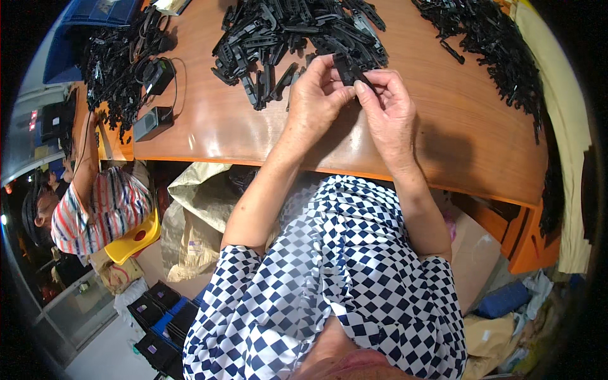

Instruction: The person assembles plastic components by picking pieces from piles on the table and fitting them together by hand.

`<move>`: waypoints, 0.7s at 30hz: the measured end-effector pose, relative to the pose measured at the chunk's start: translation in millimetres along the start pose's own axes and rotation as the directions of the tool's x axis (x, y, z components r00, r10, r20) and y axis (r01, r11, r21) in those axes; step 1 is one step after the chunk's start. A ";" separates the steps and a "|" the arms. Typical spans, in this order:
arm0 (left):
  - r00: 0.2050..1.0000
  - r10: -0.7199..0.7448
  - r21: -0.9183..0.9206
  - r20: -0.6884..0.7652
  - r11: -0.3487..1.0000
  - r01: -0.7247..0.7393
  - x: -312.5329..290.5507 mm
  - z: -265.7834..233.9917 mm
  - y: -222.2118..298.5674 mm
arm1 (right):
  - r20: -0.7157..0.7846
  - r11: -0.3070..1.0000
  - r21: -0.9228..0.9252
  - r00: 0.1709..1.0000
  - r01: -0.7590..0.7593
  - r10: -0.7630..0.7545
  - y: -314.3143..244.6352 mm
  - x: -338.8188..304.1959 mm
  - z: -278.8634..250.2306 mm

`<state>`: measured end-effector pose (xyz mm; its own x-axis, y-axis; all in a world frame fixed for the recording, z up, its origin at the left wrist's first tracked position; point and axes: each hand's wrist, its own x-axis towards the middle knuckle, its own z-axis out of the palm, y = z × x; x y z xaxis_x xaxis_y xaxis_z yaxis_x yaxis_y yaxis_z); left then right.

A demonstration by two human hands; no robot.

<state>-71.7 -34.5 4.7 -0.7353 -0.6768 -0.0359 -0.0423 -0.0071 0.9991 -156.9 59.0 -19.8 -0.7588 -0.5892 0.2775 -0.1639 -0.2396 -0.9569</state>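
Note:
Between my two hands is a small black plastic part (345,68), long and narrow, held above the table close to the near side of a heap. My left hand (316,96) closes on its left side, thumb and fingers pinched. From the right, my right hand (391,101) grips the same part with its thumb pressed against it. Fingers cover some of it, so its finer shape cannot be made out. Just beyond my hands lies the heap of black plastic parts (278,41), long slim pieces piled loosely, a few lying apart at its near edge.
A second heap of small black parts (500,57) lies at the right, another (111,69) at the left. Beside the left one are a black adapter with a cord (158,76) and a grey box (153,123). A person in a striped top (104,209) works at left.

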 end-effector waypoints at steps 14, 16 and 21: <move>0.998 -0.038 -0.371 0.041 0.927 0.050 -9.7 23.6 -1.8 | 0.126 0.848 -0.454 0.961 0.275 -0.244 -19.7 -3.1 -14.8; 0.997 -0.068 -0.390 0.034 0.917 0.076 -13.0 22.9 -3.8 | 0.206 0.796 -0.521 0.951 0.307 -0.232 -26.1 -7.8 -14.8; 0.990 -0.130 -0.430 0.052 0.892 0.139 -26.7 13.2 0.5 | 0.182 0.886 -0.456 0.983 0.087 -0.003 -32.7 -16.8 -29.6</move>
<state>-61.0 -6.7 5.9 -0.7578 -0.6309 -0.1664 0.1503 -0.4170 0.8964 -157.5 99.6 4.3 -0.6312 -0.7189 0.2913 -0.4983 0.0880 -0.8625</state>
